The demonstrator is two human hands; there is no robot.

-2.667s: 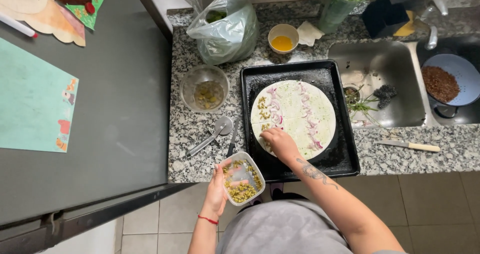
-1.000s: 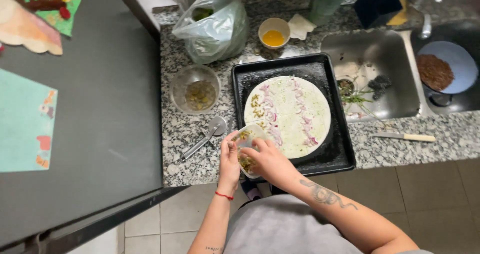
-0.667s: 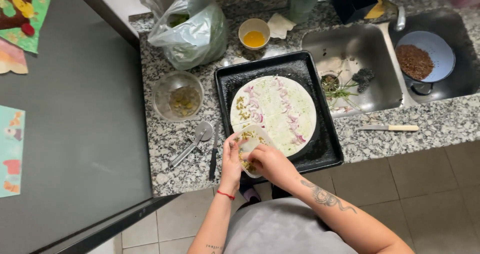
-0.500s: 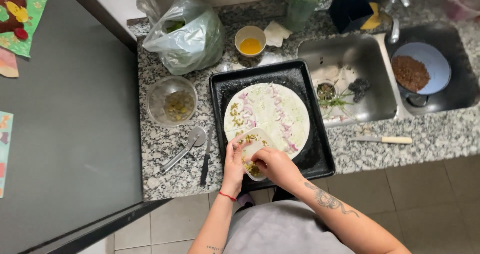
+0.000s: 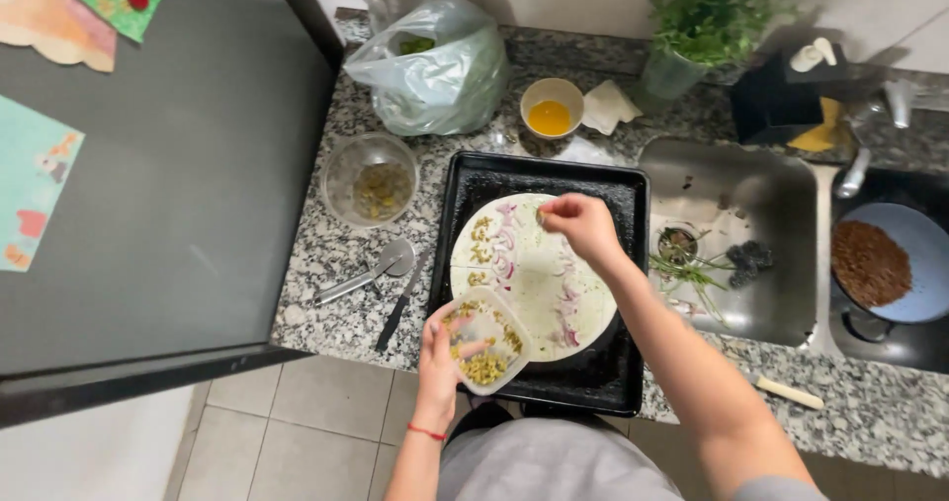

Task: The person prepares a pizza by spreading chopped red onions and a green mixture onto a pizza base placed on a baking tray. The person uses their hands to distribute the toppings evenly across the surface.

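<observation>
The right hand (image 5: 583, 226), in the middle of the frame, pinches a few green bits over the round flatbread (image 5: 534, 274) on the black tray (image 5: 613, 382). The left hand (image 5: 442, 358), lower down, holds a small clear tub (image 5: 481, 338) of chopped green bits. The topping step looks half done; bare spots need more. A glass bowl (image 5: 371, 178) on the desk (image 5: 316, 254) holds scraps, and a small cup (image 5: 552, 106) holds yellow liquid.

Soft, even indoor light from overhead, moderately bright. The speckled grey granite bench (image 5: 346, 293) shows faint shadows, and the steel sink (image 5: 732, 190) right of the right hand (image 5: 583, 226) glints mildly. Detail is slightly soft, edges bowed.
</observation>
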